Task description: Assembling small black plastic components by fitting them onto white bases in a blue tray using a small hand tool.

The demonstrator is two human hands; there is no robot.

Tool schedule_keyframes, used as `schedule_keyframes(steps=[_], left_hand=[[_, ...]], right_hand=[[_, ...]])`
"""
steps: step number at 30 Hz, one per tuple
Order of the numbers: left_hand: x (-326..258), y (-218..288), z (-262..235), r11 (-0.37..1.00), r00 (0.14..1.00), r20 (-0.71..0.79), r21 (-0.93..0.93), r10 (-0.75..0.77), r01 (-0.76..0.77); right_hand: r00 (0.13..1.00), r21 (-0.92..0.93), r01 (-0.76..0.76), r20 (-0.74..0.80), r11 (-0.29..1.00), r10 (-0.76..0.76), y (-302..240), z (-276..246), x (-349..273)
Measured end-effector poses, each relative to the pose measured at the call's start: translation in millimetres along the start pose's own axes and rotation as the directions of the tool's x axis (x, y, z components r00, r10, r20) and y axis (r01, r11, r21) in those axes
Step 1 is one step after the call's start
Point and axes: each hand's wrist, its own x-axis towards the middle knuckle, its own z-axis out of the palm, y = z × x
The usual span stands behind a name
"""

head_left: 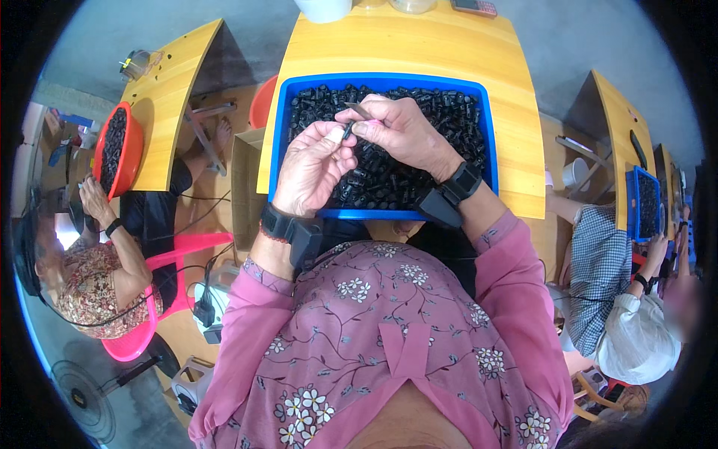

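Over a blue tray (389,78) heaped with small black cylindrical parts (378,182), my two hands meet at their fingertips. My left hand (308,170) pinches one small black part (348,130) between thumb and fingers; something whitish covers the thumb's end. In my right hand (410,136) is a small knife, its dull brownish blade (359,111) sticking out past the fingers toward the upper left. The right thumb touches or nearly touches the held black part, and a bit of pink shows between those fingers. The knife's handle is hidden by the hand.
The tray sits on a yellow wooden table (404,41), with a white container (323,9) and a phone-like device (475,7) at its far edge. A person at left works beside an orange-red basin (131,150); another at right has a blue tray (647,206). A cardboard box (247,179) stands left.
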Motion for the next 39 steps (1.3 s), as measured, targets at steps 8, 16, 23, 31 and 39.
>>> schedule_keyframes(steps=[8, 16, 23, 31, 39], left_hand=[[4.1, -10.1, -1.1, 0.995, 0.998, 0.001, -0.081, 0.064, -0.064], [3.9, -8.5, -2.8, 0.997, 0.999, 0.031, -0.068, -0.019, 0.021], [7.6, -9.0, -8.9, 0.974, 0.998, 0.021, -0.219, -0.053, 0.057], [8.3, -8.2, -6.3, 0.940, 0.999, -0.043, -0.340, -0.016, 0.000], [7.4, -9.6, -6.4, 0.933, 0.999, -0.037, -0.359, -0.002, -0.012]], right_hand=[[0.980, -0.005, -0.133, -0.150, 0.991, 0.131, -10.8, 6.8, -2.8], [0.990, 0.010, -0.116, -0.081, 0.993, 0.117, -9.1, 7.0, -3.2], [0.984, 0.047, -0.101, -0.145, 0.994, 0.107, -6.4, 7.6, -4.7], [0.992, -0.276, 0.097, -0.053, 0.956, -0.116, -7.4, 13.0, -7.7], [0.983, -0.379, 0.163, -0.019, 0.911, -0.183, -3.4, 16.0, -7.4]])
